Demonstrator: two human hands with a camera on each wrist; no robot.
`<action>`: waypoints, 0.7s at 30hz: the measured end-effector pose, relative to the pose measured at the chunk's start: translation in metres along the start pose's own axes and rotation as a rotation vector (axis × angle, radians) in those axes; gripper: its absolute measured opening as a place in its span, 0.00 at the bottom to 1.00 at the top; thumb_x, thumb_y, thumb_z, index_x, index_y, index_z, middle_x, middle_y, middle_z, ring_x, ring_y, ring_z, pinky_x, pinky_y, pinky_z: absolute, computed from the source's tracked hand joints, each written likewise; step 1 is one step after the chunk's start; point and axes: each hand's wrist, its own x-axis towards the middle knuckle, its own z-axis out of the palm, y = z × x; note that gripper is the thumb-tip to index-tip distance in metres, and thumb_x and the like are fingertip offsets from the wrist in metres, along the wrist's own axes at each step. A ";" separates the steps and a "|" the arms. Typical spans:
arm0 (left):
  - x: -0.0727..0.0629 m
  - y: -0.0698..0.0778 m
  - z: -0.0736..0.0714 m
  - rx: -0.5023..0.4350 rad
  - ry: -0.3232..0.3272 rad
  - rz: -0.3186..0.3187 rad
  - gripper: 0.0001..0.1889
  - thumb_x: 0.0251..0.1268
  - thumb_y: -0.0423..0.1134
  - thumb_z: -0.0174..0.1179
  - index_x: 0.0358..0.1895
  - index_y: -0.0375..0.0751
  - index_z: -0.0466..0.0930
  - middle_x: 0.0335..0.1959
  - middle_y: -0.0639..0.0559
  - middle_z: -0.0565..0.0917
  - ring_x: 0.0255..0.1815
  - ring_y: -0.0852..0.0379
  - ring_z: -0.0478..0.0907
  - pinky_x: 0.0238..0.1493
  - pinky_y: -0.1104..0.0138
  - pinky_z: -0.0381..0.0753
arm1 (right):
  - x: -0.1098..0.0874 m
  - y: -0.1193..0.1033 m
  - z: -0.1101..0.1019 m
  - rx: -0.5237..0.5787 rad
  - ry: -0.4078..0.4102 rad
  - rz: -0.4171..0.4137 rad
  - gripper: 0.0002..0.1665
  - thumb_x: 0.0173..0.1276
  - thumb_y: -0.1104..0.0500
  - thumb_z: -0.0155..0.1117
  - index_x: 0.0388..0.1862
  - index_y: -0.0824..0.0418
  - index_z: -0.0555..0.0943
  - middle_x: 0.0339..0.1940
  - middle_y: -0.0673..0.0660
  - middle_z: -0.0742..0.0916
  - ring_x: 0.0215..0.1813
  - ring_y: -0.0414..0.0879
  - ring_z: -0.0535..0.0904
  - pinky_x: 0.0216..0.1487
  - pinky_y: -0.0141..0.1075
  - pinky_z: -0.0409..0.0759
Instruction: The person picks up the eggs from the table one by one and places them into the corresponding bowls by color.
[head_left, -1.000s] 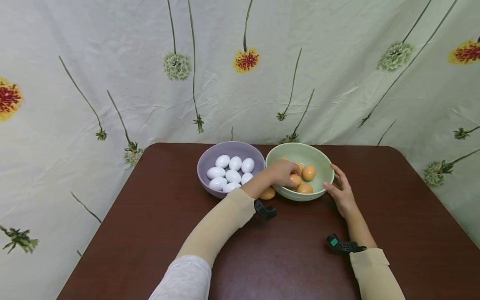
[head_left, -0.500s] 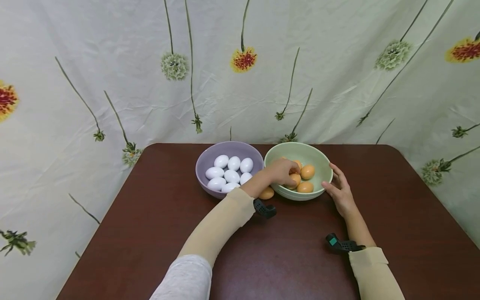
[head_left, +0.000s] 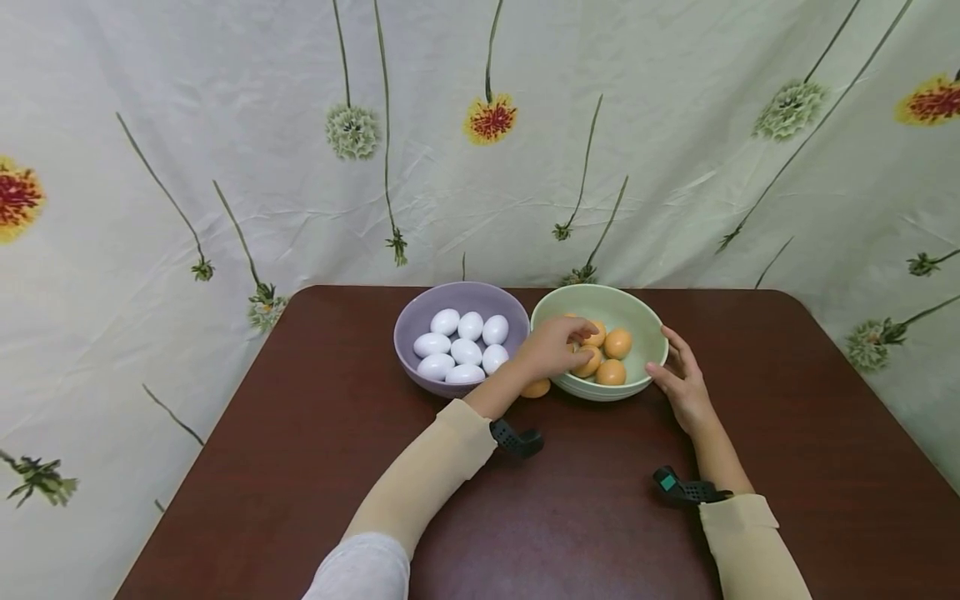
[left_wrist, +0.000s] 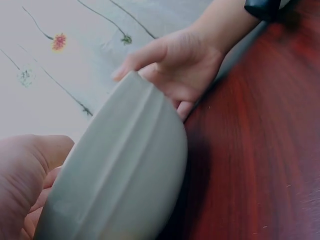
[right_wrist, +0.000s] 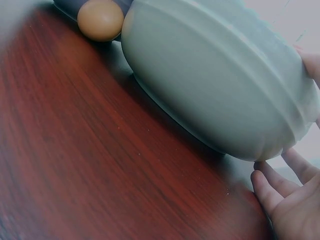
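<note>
My left hand (head_left: 551, 346) is over the near left side of the green bowl (head_left: 630, 308), its thumb and fingers parted above the orange-brown eggs (head_left: 611, 372). Several such eggs lie in that bowl. In the left wrist view the left hand (left_wrist: 30, 175) is at the bowl's rim, its fingertips hidden behind the wall. My right hand (head_left: 682, 383) holds the bowl's right side; in the left wrist view its thumb lies at the rim. The right wrist view has right-hand fingertips (right_wrist: 260, 175) touching the bowl's outside low down.
Left of the green bowl stands a purple bowl (head_left: 405, 333) with several white eggs (head_left: 467, 352). One brown egg (right_wrist: 100, 20) lies on the table (head_left: 300, 433) in front, where the bowls meet. A flower-printed cloth (head_left: 247, 125) hangs behind the table.
The left hand has loosened and drawn back slightly to the left from the eggs, and its forearm has shifted left. More of the brown eggs shows. The right hand stays on the bowl.
</note>
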 end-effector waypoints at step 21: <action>-0.062 -0.001 0.011 -0.138 0.343 0.176 0.15 0.57 0.30 0.66 0.49 0.32 0.83 0.44 0.41 0.83 0.44 0.46 0.80 0.46 0.66 0.78 | 0.000 0.000 0.001 -0.017 0.005 0.012 0.39 0.71 0.67 0.57 0.78 0.52 0.57 0.69 0.60 0.61 0.56 0.42 0.73 0.49 0.26 0.75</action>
